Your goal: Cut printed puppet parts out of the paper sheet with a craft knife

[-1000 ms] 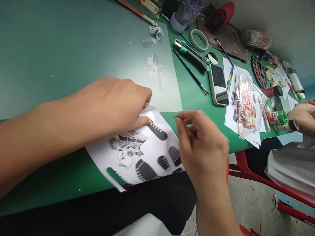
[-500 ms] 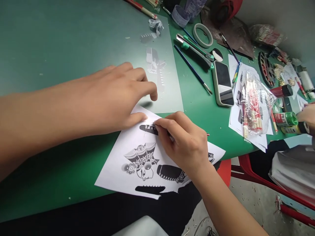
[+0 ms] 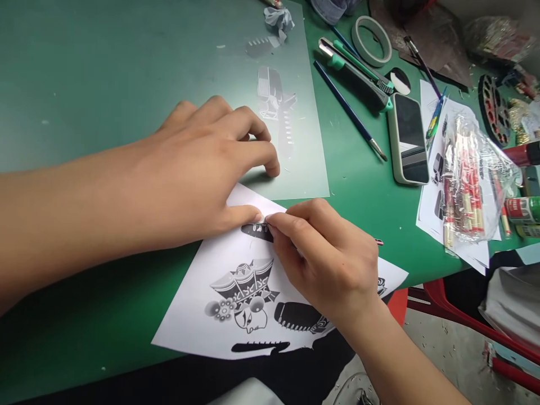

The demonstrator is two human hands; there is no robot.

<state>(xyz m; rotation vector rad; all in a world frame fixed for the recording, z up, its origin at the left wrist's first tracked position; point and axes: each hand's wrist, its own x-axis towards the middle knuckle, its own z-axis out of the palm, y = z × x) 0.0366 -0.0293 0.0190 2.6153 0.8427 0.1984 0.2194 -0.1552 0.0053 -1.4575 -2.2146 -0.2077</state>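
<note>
The left hand (image 3: 206, 149) spreads loosely over the desk (image 3: 84, 292), gripping nothing; its thumb presses the sheet (image 3: 189, 315), its fingers arch over the film (image 3: 307, 177). The sheet lies at the desk's near edge, its lower side over the dark cloth (image 3: 219, 377), and runs beneath the right hand (image 3: 333, 259). Grey shapes (image 3: 270, 93) rest on the film. The right hand's thumb and forefinger pinch together at a dark shape (image 3: 253, 230) on the sheet; what they grip cannot be made out, though a reddish tip (image 3: 379, 242) shows behind the hand. Farther right lie the brush (image 3: 350, 109) and phone (image 3: 408, 138).

As for progress, a slot (image 3: 253, 347) along the sheet's lower edge looks cut out; the head (image 3: 248, 292) and ribbed shape (image 3: 297, 316) appear intact, and the pinched shape seems unfinished.

Compared with half a second ago, the left thumb sits closer to the right fingertips, hiding more of the dark shape; a second ago those fingertips are well away from it.
</note>
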